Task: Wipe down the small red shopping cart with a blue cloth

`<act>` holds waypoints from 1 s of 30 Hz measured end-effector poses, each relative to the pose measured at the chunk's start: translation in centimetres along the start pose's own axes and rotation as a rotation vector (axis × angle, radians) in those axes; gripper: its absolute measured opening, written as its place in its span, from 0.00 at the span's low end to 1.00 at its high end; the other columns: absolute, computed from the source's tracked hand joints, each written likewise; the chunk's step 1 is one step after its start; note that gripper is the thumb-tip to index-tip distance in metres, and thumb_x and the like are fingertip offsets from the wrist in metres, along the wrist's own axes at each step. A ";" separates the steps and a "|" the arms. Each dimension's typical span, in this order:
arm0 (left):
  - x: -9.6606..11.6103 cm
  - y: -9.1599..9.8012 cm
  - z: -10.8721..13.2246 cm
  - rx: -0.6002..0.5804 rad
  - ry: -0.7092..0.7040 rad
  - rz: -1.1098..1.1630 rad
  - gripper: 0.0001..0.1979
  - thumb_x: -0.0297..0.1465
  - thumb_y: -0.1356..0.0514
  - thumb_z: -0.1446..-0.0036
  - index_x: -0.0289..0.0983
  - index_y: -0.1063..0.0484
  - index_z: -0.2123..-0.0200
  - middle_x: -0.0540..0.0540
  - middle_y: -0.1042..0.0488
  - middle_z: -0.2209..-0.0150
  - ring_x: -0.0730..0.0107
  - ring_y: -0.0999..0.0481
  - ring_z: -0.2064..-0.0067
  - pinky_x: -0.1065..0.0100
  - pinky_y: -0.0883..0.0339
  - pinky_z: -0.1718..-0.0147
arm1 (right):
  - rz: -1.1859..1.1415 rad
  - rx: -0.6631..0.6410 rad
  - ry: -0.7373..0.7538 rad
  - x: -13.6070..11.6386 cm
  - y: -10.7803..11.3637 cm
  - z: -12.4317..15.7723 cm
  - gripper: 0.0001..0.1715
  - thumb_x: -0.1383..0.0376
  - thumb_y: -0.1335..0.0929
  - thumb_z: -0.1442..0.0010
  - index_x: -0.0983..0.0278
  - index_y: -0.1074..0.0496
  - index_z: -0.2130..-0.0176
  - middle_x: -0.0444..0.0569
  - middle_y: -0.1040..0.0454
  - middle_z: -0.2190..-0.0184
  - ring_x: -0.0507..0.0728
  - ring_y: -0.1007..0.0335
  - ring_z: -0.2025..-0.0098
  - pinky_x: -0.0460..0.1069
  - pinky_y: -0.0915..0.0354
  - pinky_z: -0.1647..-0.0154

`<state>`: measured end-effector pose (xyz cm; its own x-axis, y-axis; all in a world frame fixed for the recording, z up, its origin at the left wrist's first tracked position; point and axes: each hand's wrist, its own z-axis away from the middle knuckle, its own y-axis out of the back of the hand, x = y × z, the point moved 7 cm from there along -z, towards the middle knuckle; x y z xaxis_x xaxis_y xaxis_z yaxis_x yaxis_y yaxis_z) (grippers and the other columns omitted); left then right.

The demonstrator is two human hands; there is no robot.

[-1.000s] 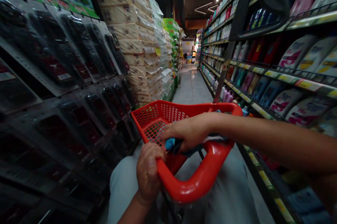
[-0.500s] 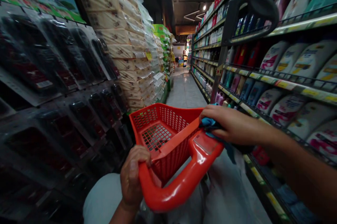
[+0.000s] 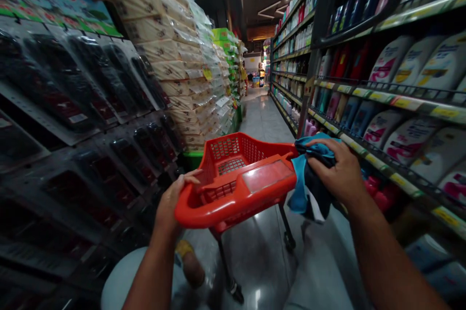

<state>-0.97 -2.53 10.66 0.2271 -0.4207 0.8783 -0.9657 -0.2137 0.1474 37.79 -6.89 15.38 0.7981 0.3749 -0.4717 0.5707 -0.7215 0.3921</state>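
Note:
A red plastic shopping cart (image 3: pixel 214 211) with a mesh basket and a thick looped handle is in front of me, on dark legs with casters. My left hand (image 3: pixel 174 198) holds the left side of its handle, with the fingers reaching over toward the basket rim. My right hand (image 3: pixel 338 169) is closed on a blue and dark cloth (image 3: pixel 299 181) that hangs down at the right end of the handle. A pale patch of the cloth shows at its lower edge. The cloth touches the cart's right corner.
Shelves of shampoo bottles (image 3: pixel 411 140) line the right side, with a dark looped bracket (image 3: pixel 360 25) jutting out. Wrapped tissue packs (image 3: pixel 171 52) are stacked on the left, beside hanging packaged goods (image 3: pixel 83 77). The tiled aisle floor (image 3: pixel 260 118) runs ahead.
My right hand has moved right with the cloth, off the handle's top panel, and more cloth hangs down. The cart now appears more level, and my left hand's fingers have straightened.

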 end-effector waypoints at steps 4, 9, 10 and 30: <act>5.6 0.8 2.1 0.172 -0.114 -0.222 0.21 0.46 0.50 0.32 0.41 0.23 0.66 0.45 0.18 0.53 0.58 0.20 0.49 0.56 0.27 0.46 | -0.095 0.054 0.031 -2.4 -0.6 1.4 0.08 0.63 0.32 0.42 0.58 0.26 0.60 0.49 0.20 0.60 0.63 0.25 0.55 0.59 0.35 0.49; 12.5 -6.4 6.7 -0.096 -0.671 -0.530 0.10 0.31 0.44 0.33 0.45 0.24 0.55 0.51 0.19 0.51 0.66 0.22 0.46 0.57 0.35 0.37 | -0.186 0.047 0.095 -5.5 -0.6 2.8 0.09 0.65 0.30 0.42 0.58 0.25 0.58 0.48 0.19 0.59 0.62 0.23 0.56 0.56 0.32 0.51; 12.8 -7.9 7.4 -0.153 -0.729 -0.560 0.11 0.30 0.44 0.34 0.45 0.25 0.52 0.50 0.20 0.50 0.67 0.22 0.45 0.57 0.35 0.37 | -0.213 0.040 0.106 -5.3 -0.4 2.9 0.10 0.65 0.30 0.42 0.57 0.25 0.57 0.48 0.19 0.59 0.61 0.23 0.55 0.56 0.32 0.50; 12.6 -12.4 8.4 -0.191 -0.861 -0.723 0.11 0.30 0.44 0.34 0.42 0.25 0.52 0.50 0.17 0.61 0.66 0.20 0.61 0.59 0.39 0.48 | -0.614 0.183 -0.353 -1.8 -6.8 8.3 0.09 0.62 0.34 0.39 0.57 0.31 0.56 0.50 0.23 0.60 0.59 0.24 0.59 0.53 0.27 0.57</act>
<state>14.92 -12.63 16.06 0.6780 -0.7343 -0.0333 -0.5601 -0.5454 0.6236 30.84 -7.55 7.01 0.2173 0.5553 -0.8028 0.8292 -0.5390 -0.1483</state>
